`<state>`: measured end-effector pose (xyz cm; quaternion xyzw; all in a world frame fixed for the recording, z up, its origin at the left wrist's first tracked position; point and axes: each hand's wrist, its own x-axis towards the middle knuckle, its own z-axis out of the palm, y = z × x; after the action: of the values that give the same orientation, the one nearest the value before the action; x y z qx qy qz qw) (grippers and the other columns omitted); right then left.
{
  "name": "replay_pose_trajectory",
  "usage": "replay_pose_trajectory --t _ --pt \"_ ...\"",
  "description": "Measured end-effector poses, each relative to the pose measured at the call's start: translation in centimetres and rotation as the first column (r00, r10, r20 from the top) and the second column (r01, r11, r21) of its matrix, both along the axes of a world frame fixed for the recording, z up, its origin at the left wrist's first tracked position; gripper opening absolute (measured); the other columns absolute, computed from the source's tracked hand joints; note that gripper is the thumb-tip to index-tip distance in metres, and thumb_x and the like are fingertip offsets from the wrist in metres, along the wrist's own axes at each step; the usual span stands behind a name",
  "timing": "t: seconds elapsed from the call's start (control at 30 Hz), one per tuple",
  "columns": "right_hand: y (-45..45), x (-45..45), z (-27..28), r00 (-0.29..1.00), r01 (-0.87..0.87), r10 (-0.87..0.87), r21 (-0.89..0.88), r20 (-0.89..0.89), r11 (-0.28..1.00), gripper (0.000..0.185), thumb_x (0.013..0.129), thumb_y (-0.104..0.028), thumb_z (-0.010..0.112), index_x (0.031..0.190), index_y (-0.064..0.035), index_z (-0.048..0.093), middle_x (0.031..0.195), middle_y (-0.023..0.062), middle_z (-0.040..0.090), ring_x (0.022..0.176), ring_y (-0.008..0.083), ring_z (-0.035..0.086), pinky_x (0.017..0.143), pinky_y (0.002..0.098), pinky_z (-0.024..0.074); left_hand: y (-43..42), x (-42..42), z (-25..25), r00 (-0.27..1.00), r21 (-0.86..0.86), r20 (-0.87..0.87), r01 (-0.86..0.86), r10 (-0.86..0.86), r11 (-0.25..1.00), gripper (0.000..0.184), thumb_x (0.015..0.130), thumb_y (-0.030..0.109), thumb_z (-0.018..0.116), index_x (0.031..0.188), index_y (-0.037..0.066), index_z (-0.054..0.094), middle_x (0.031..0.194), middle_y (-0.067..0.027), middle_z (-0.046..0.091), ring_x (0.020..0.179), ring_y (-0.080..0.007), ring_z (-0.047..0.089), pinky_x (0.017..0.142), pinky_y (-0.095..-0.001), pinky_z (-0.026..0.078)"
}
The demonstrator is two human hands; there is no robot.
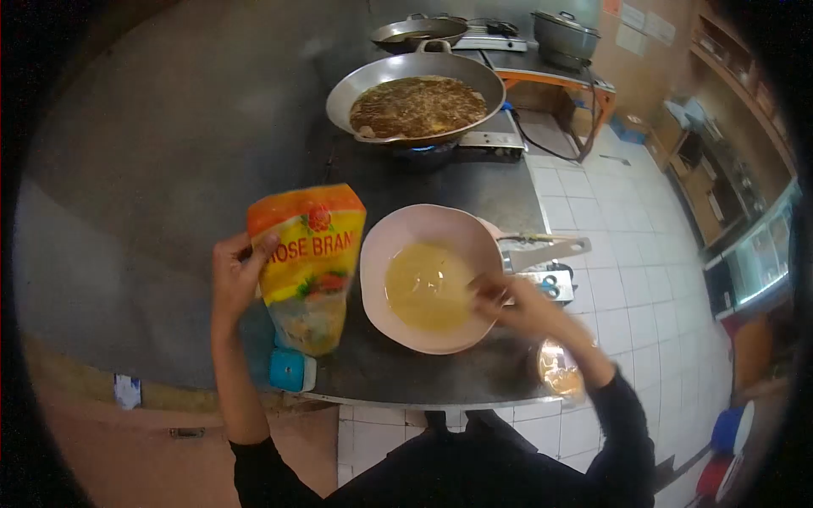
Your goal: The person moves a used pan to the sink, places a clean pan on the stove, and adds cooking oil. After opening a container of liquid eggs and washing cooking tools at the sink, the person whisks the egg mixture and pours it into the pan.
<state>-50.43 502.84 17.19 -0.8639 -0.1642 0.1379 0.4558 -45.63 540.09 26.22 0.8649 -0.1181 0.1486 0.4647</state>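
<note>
My left hand point(241, 275) pinches the left edge of a yellow and orange pouch point(309, 262) with red lettering, held upright left of the pan. The pink pan point(379, 309) holds a shallow pool of yellowish liquid point(428, 288); its grey handle points right. Over the pan's right rim is my right hand point(517, 305), blurred, with its fingers bent toward the liquid. Whether those fingers hold anything is hidden by the blur. A blue box-shaped item point(290, 370) lies just below the pouch.
Beyond the pan, a large wok point(500, 85) of dark bubbling liquid stands over a blue flame. Farther back are another wok point(419, 32) and a lidded pot point(566, 41). A round clear container point(559, 368) sits at the counter's right front corner.
</note>
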Motion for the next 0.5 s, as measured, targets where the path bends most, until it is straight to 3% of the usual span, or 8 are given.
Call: replay_pose_trajectory --t 0.03,0.1,0.13,0.2,0.27,0.3,0.43,0.5 --pt "-3.1 2.6 -0.9 0.931 0.025 0.019 -0.114 0.365 0.993 0.043 0.074 -0.028 0.069 0.106 -0.0029 0.055 0.099 0.0178 0.059 0.092 0.0295 0.058 0.081 0.0397 0.045 0.6 1.0 0.2 0.998 0.053 0.025 -0.062 0.061 0.997 0.034 0.083 0.031 0.064 0.072 -0.002 0.062 0.06 -0.0002 0.055 0.056 -0.0044 0.046 0.049 -0.0228 0.035" --pt "-8.2 6.5 -1.5 0.836 0.228 0.223 -0.687 0.501 0.69 0.057 0.062 -0.038 0.076 0.107 -0.0087 0.057 0.11 0.0156 0.055 0.105 0.0328 0.051 0.089 0.0403 0.0413 1.6 4.1 -0.1 0.989 0.075 0.076 -0.131 0.125 0.988 0.036 0.083 0.032 0.064 0.07 -0.002 0.061 0.058 -0.0001 0.053 0.054 -0.0047 0.044 0.048 -0.0232 0.034" --pt "-10.4 8.5 -3.2 0.882 0.134 0.313 -0.824 0.353 0.55 0.057 0.061 -0.043 0.075 0.104 -0.0085 0.059 0.099 0.0172 0.059 0.101 0.033 0.054 0.085 0.0419 0.0437 2.1 5.9 -0.5 0.977 0.095 0.129 -0.182 0.169 0.979 0.038 0.082 0.033 0.064 0.068 -0.002 0.059 0.057 0.0001 0.052 0.053 -0.005 0.043 0.047 -0.0236 0.033" --pt "-10.2 11.5 -3.4 0.854 -0.494 0.368 -0.798 -0.368 0.346 0.053 0.066 -0.044 0.073 0.101 -0.0059 0.061 0.08 0.0132 0.062 0.082 0.0268 0.062 0.068 0.0382 0.0503 3.6 10.4 -2.5 0.969 0.085 0.125 -0.223 0.212 0.971 0.038 0.082 0.033 0.064 0.068 -0.002 0.06 0.056 0.0002 0.051 0.051 -0.0055 0.042 0.046 -0.0243 0.033" --pt "-10.3 11.6 -2.1 0.861 -0.376 0.072 -0.534 -0.504 0.757 0.046 0.072 -0.042 0.069 0.097 -0.0034 0.062 0.065 0.0067 0.059 0.058 0.0186 0.059 0.049 0.0291 0.0478 4.1 13.6 -4.4 0.959 0.073 0.113 -0.27 0.261 0.96 0.038 0.082 0.033 0.065 0.066 0.0 0.06 0.053 0.0005 0.05 0.047 -0.0065 0.042 0.044 -0.0256 0.033" --pt "-10.0 11.1 -1.2 0.864 -0.345 0.084 -0.462 -0.497 0.817 0.042 0.074 -0.041 0.066 0.097 -0.0054 0.063 0.065 0.0023 0.058 0.051 0.0115 0.054 0.042 0.022 0.0415 3.9 14.9 -5.4 0.953 0.069 0.105 -0.294 0.286 0.953 0.038 0.082 0.033 0.064 0.064 0.0 0.06 0.052 0.0007 0.049 0.046 -0.007 0.043 0.043 -0.0261 0.034" --pt "-9.9 10.4 -0.3 0.927 -0.219 -0.033 -0.61 -0.374 0.762 0.045 0.07 -0.047 0.066 0.094 -0.0095 0.065 0.068 0.0058 0.061 0.056 0.0157 0.058 0.05 0.0278 0.0453 7.0 20.7 -13.3 0.92 0.183 -0.037 -0.377 0.389 0.908 0.034 0.082 0.03 0.065 0.064 0.002 0.061 0.052 0.0 0.051 0.046 -0.0084 0.048 0.043 -0.0267 0.037" --pt "-9.2 10.0 1.4 0.953 -0.202 -0.025 -0.694 -0.303 0.691 0.047 0.07 -0.05 0.065 0.094 -0.009 0.065 0.071 0.0082 0.063 0.062 0.0199 0.061 0.055 0.0308 0.047 8.2 22.8 -16.8 0.854 0.465 -0.052 -0.438 0.518 0.769 0.032 0.082 0.029 0.064 0.065 0.002 0.062 0.05 -0.0016 0.052 0.048 -0.0102 0.054 0.043 -0.0273 0.041"
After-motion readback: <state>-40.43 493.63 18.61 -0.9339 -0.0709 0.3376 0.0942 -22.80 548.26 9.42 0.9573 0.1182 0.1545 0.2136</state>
